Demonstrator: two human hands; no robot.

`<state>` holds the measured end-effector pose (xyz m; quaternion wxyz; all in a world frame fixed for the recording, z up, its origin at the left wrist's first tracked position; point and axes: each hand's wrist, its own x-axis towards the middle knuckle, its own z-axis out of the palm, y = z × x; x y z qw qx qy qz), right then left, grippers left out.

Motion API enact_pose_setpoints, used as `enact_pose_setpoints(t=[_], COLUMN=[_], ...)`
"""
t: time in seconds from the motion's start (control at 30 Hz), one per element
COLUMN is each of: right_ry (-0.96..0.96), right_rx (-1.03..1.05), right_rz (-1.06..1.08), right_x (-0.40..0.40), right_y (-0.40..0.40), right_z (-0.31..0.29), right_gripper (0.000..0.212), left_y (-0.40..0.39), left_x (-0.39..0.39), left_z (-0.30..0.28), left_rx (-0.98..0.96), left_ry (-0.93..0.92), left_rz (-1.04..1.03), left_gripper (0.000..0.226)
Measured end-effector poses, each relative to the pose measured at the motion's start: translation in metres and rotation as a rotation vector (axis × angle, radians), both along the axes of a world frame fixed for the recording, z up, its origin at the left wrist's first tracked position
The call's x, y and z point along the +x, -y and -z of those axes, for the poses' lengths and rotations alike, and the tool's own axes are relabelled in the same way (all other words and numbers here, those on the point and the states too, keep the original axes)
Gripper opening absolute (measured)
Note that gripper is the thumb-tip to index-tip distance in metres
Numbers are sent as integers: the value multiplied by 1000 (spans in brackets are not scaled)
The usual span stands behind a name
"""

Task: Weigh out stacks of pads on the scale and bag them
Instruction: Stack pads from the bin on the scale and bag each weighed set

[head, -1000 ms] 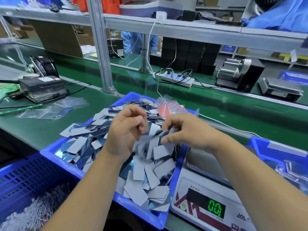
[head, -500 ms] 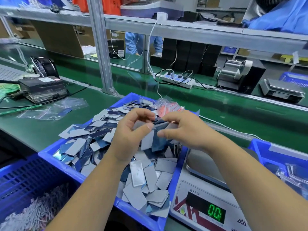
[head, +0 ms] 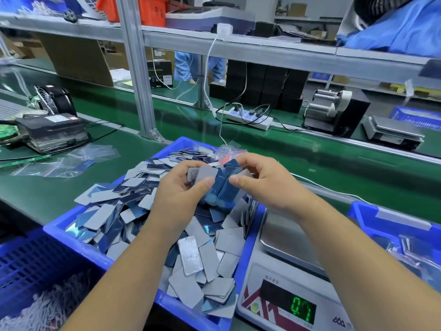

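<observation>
A blue tray in front of me is heaped with loose grey and blue pads. Above the heap, my left hand and my right hand together grip a small bunch of pads, grey faces on the left and blue faces on the right. Both thumbs press on the bunch from the near side. To the right of the tray stands a scale with a bare steel pan and a green lit display.
Clear plastic bags lie on the green bench at the left. A blue basket with white scraps sits at the lower left. Another blue tray with bagged items stands at the right. A metal post rises behind the tray.
Both hands have lifted the bunch of pads slightly and squared it together; loose pads that hung below it have dropped back onto the heap.
</observation>
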<state>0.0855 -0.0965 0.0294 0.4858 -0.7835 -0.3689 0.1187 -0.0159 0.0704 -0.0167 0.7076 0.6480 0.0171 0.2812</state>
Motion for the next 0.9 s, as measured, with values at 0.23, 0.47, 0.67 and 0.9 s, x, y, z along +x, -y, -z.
enact_pose_setpoints(t=[0.23, 0.47, 0.67, 0.9], right_ry=[113, 108, -19, -267], right_rx=[-143, -149, -110, 140], right_rz=[13, 105, 211, 375], right_x=[-16, -11, 0, 6], right_y=[-11, -8, 4, 4], right_z=[12, 10, 16, 17], right_gripper=[29, 61, 64, 42], left_y=[-3, -2, -7, -1], left_x=[6, 4, 3, 0], left_z=[5, 0, -7, -2], left_rx=[-128, -197, -233, 161], left_ry=[-34, -1, 6, -112], left_rz=[91, 36, -89, -310], left_gripper=[15, 18, 19, 27])
